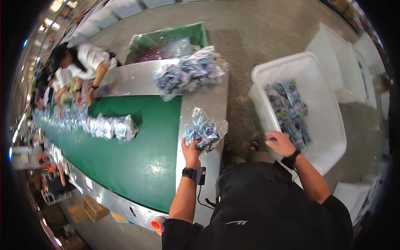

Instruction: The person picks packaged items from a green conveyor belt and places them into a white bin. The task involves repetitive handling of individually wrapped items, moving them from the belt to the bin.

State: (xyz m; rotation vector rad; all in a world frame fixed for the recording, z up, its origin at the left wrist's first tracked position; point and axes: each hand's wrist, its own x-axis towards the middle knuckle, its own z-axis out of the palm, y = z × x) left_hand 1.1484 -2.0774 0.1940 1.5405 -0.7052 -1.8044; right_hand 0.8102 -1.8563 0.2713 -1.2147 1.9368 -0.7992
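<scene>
My left hand (191,153) grips the near edge of a clear plastic bag (204,132) packed with light-blue and purple pieces, perhaps artificial flowers. A white label shows on the bag's far end, and the bag is over the metal table edge. Beside the near-left rim of a large white bin (329,125), my right hand (281,144) is held with its fingers loosely bent and apart, nothing visible in them. Inside the bin lie several similar bags (287,108) in grey-blue tones.
A green conveyor belt (146,166) runs to my left, carrying a row of bags (106,126). More bags (189,73) are heaped on the metal table's far corner, before a green crate (166,35). A co-worker (85,66) handles bags at the far left. An orange roll (157,225) sits near the belt's edge.
</scene>
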